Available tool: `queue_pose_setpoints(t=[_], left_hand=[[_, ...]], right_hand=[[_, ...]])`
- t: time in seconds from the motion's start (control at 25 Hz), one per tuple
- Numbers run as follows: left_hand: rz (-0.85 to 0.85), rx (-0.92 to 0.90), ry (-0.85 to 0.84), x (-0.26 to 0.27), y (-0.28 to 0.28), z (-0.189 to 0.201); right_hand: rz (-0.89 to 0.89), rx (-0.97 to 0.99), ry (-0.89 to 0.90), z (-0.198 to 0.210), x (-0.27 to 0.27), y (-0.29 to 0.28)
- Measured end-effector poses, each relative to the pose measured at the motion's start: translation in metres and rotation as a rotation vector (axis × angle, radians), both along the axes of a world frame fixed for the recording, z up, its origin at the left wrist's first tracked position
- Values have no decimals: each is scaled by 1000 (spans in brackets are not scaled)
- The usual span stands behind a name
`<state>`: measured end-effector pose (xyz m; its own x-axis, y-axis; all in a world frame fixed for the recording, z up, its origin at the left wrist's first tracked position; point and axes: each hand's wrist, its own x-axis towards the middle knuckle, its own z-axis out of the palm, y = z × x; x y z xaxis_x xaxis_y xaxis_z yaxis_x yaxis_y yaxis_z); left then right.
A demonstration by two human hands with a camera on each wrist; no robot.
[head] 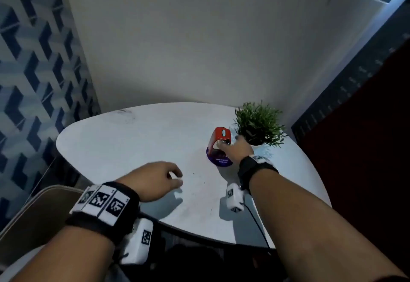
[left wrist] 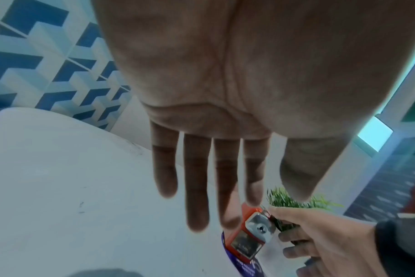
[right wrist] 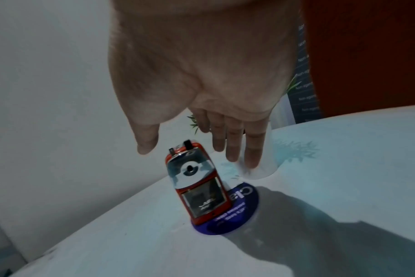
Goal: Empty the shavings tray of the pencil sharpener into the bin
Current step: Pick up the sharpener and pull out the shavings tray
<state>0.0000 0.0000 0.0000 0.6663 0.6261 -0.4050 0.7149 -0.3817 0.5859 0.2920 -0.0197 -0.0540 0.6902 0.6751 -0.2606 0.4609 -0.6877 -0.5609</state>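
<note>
white wall [head: 199, 38] | blue patterned wall [head: 33, 71] | white round table [head: 133, 140]

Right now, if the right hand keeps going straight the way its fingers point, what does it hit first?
Probably the red pencil sharpener: the right hand is open just above its top. The fingers reach slightly past it toward the potted plant, so depth is unclear.

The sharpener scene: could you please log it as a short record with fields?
sharpener: red, upright on a purple disc
tray: clear window low on the front, still in the body
right hand: open, reaching over the sharpener, contact unclear
left hand: open, over the table, holds nothing
plant: beside the sharpener
bin: not in view
</note>
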Motion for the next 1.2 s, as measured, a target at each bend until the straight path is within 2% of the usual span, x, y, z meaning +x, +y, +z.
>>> queue_pose_setpoints(t=[0.36, 0.52, 0.68, 0.84, 1.08, 1.2], left_hand=[[96, -4, -19, 6, 28, -18], [116, -6, -68, 12, 26, -19], [136, -29, -105, 17, 27, -15], [169, -73, -216, 18, 26, -13], [150, -26, -335, 28, -7, 4], [173, -94, -524, 37, -33, 10]], right_hand=[[-309, 95, 5, -45, -3, 58], [-329, 158, -32, -58, 4, 61], [-281, 228, 49, -56, 8, 43], [-206, 400, 212, -27, 0, 6], [11, 627, 385, 60, -30, -91], [51, 733, 426, 93, -53, -132]])
